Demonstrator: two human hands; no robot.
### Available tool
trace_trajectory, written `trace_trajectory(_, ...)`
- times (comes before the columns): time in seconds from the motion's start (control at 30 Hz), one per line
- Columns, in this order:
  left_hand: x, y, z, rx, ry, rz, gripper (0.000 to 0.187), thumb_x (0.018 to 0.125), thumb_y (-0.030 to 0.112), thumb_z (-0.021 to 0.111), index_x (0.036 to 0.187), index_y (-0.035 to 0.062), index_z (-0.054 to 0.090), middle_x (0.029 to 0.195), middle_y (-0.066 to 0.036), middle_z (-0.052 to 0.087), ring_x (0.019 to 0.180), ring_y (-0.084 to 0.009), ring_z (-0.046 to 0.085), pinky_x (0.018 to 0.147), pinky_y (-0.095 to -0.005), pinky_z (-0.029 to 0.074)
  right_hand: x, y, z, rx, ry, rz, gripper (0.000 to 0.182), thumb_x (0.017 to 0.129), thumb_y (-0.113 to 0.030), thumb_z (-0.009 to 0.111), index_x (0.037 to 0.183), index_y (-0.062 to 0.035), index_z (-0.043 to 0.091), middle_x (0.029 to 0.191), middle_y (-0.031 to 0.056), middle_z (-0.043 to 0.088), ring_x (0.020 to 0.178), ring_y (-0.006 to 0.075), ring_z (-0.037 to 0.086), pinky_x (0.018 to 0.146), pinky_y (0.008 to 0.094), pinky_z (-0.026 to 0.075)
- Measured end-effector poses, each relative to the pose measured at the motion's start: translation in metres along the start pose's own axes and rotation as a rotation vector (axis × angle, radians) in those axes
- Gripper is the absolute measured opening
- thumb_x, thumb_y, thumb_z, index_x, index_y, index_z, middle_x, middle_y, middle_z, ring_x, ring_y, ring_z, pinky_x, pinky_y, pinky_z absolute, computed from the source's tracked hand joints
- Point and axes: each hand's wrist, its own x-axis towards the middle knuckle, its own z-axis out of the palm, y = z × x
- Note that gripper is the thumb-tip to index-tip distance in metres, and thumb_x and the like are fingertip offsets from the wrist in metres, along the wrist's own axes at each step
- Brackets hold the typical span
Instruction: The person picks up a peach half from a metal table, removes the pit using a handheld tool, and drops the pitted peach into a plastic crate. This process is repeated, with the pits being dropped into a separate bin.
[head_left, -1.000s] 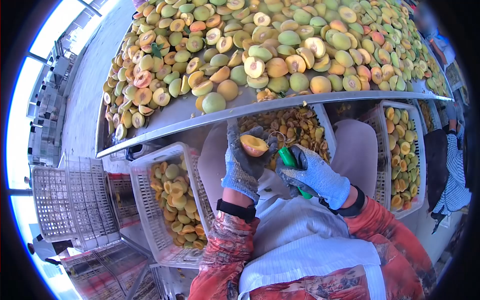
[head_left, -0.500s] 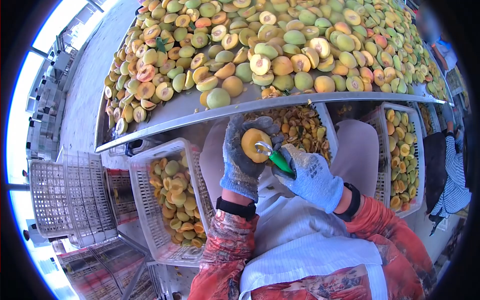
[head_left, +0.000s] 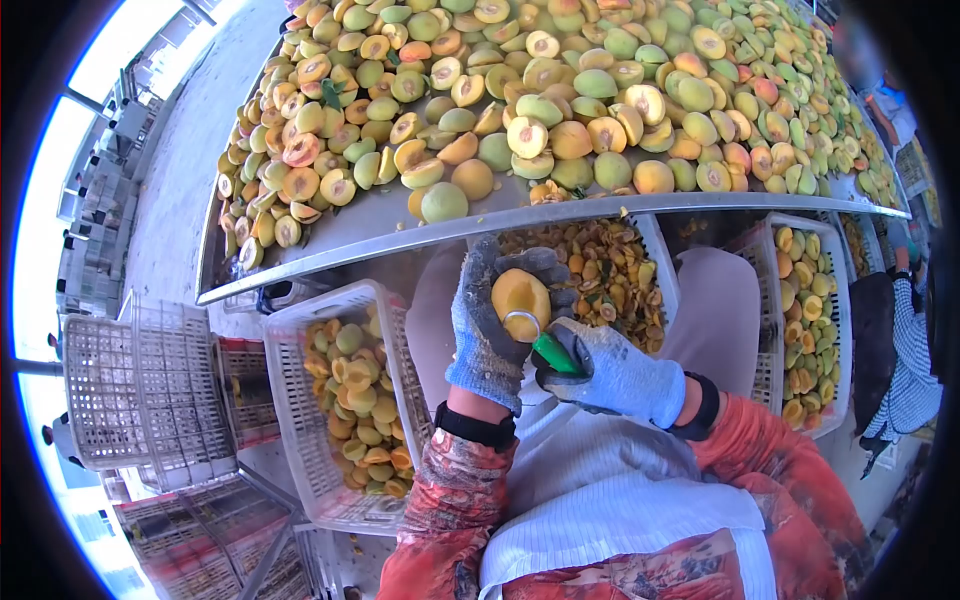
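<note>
My left hand, in a grey-palmed blue work glove, cups a halved yellow peach with its cut side facing up. A smooth hollow shows in the peach's flesh. Closed round the green handle of a pitting tool is my right hand, gloved the same way. The tool's curved metal loop touches the lower part of the peach half. Both hands are above my lap, in front of the metal table's edge.
Halved peaches cover the metal table. Below it, a crate holds peach scraps. Crates of halves stand at left and right. Stacked crates are farther left. Another person's checked sleeve shows at right.
The metal loop has moved from the peach's centre to its lower edge, and the hollow now shows smooth. My right hand has shifted slightly down. The view has tilted a little.
</note>
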Motion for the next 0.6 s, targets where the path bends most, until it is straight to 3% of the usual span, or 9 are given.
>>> trace_trajectory(0.07, -0.004, 0.009, 0.004, 0.103, 0.079, 0.187, 0.051, 0.091, 0.043, 0.040, 0.104, -0.0037, 0.056, 0.091, -0.019, 0.064, 0.076, -0.0298, 0.064, 0.064, -0.0382, 0.055, 0.003, 0.001, -0.016, 0.906, -0.176, 0.266, 0.038, 0.075, -0.007, 0.069, 0.109, -0.0015, 0.051, 0.092, 0.0061, 0.060, 0.060, 0.0103, 0.058, 0.045, 0.0216, 0.043)
trace_trajectory(0.1, -0.012, 0.016, 0.006, 0.240, 0.136, 0.347, 0.050, 0.091, 0.042, 0.040, 0.101, -0.0040, 0.057, 0.090, -0.019, 0.064, 0.076, -0.0283, 0.064, 0.063, -0.0354, 0.055, 0.002, 0.004, -0.027, 1.042, -0.116, 0.255, 0.039, 0.075, -0.010, 0.069, 0.109, -0.0028, 0.052, 0.088, 0.0060, 0.061, 0.060, 0.0132, 0.058, 0.047, 0.0244, 0.045)
trace_trajectory(0.17, -0.029, 0.054, -0.029, 0.170, -0.030, 0.195, 0.036, 0.090, 0.028, 0.048, 0.103, -0.0048, 0.056, 0.096, -0.015, 0.063, 0.087, -0.0252, 0.061, 0.074, -0.0338, 0.052, 0.001, 0.030, -0.047, 1.175, -0.208, 0.275, 0.042, 0.076, -0.013, 0.068, 0.112, -0.0036, 0.051, 0.086, 0.0094, 0.063, 0.064, 0.0193, 0.062, 0.054, 0.0308, 0.049)
trace_trajectory(0.2, -0.044, 0.071, -0.041, 0.384, 0.152, 0.220, 0.036, 0.089, 0.028, 0.051, 0.103, -0.0042, 0.057, 0.093, -0.017, 0.064, 0.084, -0.0271, 0.063, 0.072, -0.0351, 0.053, -0.002, 0.044, -0.047, 1.185, -0.202, 0.257, 0.042, 0.076, -0.013, 0.068, 0.112, -0.0036, 0.051, 0.086, 0.0094, 0.063, 0.064, 0.0193, 0.062, 0.054, 0.0308, 0.049)
trace_trajectory(0.27, -0.074, 0.111, -0.101, 0.991, 0.489, 0.245, 0.034, 0.086, 0.025, 0.057, 0.106, -0.0032, 0.058, 0.092, -0.018, 0.064, 0.085, -0.0276, 0.064, 0.075, -0.0357, 0.052, -0.010, 0.069, -0.038, -0.677, 0.134, 0.212, 0.045, 0.076, -0.019, 0.069, 0.113, -0.0042, 0.049, 0.086, 0.0150, 0.064, 0.073, 0.0290, 0.064, 0.065, 0.0368, 0.051)
trace_trajectory(0.4, -0.066, 0.147, -0.147, 1.834, 0.759, 0.509, 0.036, 0.080, 0.013, 0.065, 0.112, -0.0021, 0.057, 0.103, -0.014, 0.064, 0.092, -0.0212, 0.063, 0.082, -0.0308, 0.048, -0.008, 0.076, -0.037, -0.208, 0.207, 0.300, 0.047, 0.074, -0.024, 0.071, 0.111, -0.0047, 0.048, 0.090, 0.0174, 0.063, 0.081, 0.0361, 0.061, 0.070, 0.0398, 0.049)
trace_trajectory(0.47, -0.026, 0.131, -0.074, 1.844, 0.736, 0.500, 0.040, 0.079, 0.015, 0.066, 0.115, -0.0003, 0.056, 0.108, -0.013, 0.063, 0.094, -0.0206, 0.062, 0.085, -0.0296, 0.046, -0.001, 0.068, -0.035, -0.181, 0.206, 0.238, 0.047, 0.074, -0.024, 0.071, 0.111, -0.0049, 0.048, 0.090, 0.0174, 0.063, 0.081, 0.0358, 0.061, 0.070, 0.0394, 0.050)
trace_trajectory(0.5, 0.003, 0.124, -0.080, 1.605, 0.611, 0.613, 0.044, 0.078, 0.021, 0.067, 0.116, 0.0030, 0.055, 0.106, -0.015, 0.063, 0.093, -0.0245, 0.062, 0.084, -0.0328, 0.047, 0.001, 0.067, -0.037, -0.162, 0.209, 0.179, 0.047, 0.074, -0.023, 0.071, 0.111, -0.0050, 0.048, 0.089, 0.0174, 0.063, 0.081, 0.0355, 0.062, 0.070, 0.0390, 0.050)
trace_trajectory(0.6, 0.064, 0.092, -0.004, 2.234, 0.731, 0.410, 0.061, 0.075, 0.046, 0.064, 0.121, 0.0088, 0.049, 0.104, -0.016, 0.060, 0.095, -0.0334, 0.059, 0.080, -0.0419, 0.046, -0.003, 0.071, -0.038, -0.126, 0.294, 0.137, 0.045, 0.075, -0.023, 0.070, 0.111, -0.0056, 0.049, 0.086, 0.0178, 0.063, 0.079, 0.0357, 0.062, 0.069, 0.0389, 0.050)
